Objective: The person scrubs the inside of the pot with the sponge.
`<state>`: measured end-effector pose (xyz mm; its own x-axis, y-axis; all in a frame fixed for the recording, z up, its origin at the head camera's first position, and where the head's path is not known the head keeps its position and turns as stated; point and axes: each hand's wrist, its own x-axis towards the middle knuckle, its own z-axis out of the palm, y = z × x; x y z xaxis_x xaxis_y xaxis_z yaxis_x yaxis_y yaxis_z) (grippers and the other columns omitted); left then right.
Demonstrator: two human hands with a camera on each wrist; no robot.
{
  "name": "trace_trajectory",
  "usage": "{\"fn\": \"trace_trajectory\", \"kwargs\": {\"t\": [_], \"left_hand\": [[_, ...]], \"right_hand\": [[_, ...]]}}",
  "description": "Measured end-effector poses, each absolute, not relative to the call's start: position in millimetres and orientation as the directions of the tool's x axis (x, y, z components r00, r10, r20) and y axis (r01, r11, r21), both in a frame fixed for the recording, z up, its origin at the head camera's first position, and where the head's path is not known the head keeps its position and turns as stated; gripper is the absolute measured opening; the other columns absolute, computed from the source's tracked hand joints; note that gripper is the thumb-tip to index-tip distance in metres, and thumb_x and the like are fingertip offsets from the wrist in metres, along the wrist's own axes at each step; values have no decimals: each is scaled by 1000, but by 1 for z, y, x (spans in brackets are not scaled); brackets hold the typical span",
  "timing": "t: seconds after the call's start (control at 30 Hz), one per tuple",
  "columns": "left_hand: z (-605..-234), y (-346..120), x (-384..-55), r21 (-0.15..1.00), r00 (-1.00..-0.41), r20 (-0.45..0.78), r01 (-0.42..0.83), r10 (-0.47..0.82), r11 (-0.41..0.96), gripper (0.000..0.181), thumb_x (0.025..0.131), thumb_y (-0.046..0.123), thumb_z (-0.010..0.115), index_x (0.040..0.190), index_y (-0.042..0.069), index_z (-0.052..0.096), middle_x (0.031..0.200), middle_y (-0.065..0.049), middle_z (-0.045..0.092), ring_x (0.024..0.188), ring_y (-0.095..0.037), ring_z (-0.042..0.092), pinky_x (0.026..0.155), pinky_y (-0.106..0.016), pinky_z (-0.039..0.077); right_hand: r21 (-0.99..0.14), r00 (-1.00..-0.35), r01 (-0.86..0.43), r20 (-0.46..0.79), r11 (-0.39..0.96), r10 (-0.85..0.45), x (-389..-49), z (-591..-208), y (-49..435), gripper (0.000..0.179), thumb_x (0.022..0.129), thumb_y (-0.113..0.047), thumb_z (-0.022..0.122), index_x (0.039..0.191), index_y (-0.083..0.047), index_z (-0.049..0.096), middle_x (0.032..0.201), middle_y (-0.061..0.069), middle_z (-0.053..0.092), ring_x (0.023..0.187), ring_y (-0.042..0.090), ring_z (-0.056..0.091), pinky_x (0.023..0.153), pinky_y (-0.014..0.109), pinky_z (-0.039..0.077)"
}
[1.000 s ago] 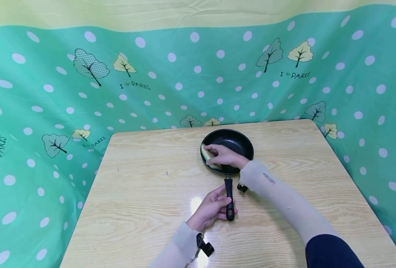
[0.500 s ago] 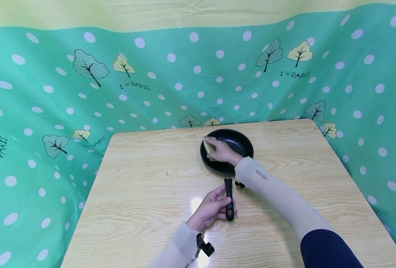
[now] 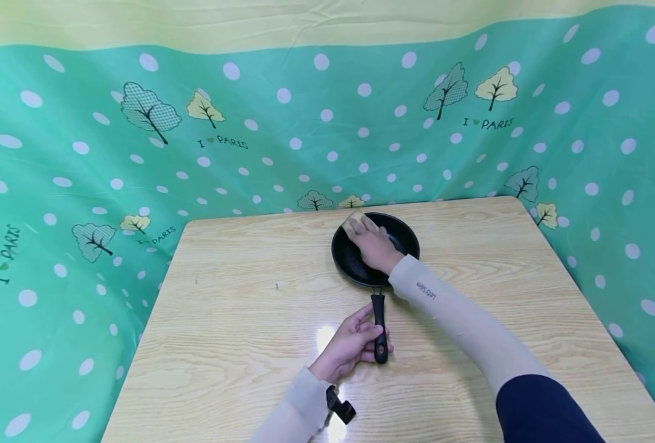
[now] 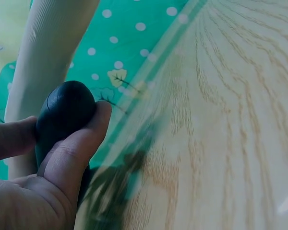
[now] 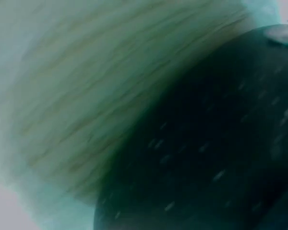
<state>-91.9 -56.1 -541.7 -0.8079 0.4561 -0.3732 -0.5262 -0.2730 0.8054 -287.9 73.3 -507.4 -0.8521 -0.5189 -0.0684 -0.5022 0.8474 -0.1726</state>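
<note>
While hands (image 3: pixel 373 247) (image 3: pixel 349 344) overlap the pan (image 3: pixel 401 237), cloth (image 3: pixel 327 138) hangs behind.

Two hands (image 3: pixel 349 346) — one black pan (image 3: pixel 353 261)

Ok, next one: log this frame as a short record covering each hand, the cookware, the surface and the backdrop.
left hand: the left hand grips the black handle
right hand: the right hand is over the pan, its fingers on the pale sponge
sponge position: at the pan's far-left rim, partly hidden by the fingers
cookware: black frying pan, upright, handle toward the person
surface: light wood-grain table
backdrop: green dotted cloth with printed trees
view quality: right wrist view blurred
</note>
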Motion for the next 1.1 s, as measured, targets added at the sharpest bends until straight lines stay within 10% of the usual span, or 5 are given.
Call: {"fn": "trace_trajectory", "kwargs": {"t": [0.37, 1.1], "left_hand": [[-540, -56, -93, 804, -815, -381, -525, 437, -279, 71, 105, 1, 61, 167, 11, 28, 116, -23, 69, 86, -27, 77, 72, -41, 66], [-541, -55, -91, 795, -818, -365, -522, 444, -309, 71, 106, 3, 59, 168, 15, 27, 116, -16, 69, 88, -26, 77, 72, -39, 66]], "right_hand": [[364, -852, -519, -142, 774, -504, -292, -520, 91, 59, 108, -7, 55, 164, -18, 41, 174, 3, 25, 160, 31, 18, 117, 64, 34], [471, -882, -470, -214, 747, -420, -280, -503, 102, 38, 109, -18, 55, 145, -15, 66, 166, 11, 41, 153, 37, 28, 113, 66, 32]]}}
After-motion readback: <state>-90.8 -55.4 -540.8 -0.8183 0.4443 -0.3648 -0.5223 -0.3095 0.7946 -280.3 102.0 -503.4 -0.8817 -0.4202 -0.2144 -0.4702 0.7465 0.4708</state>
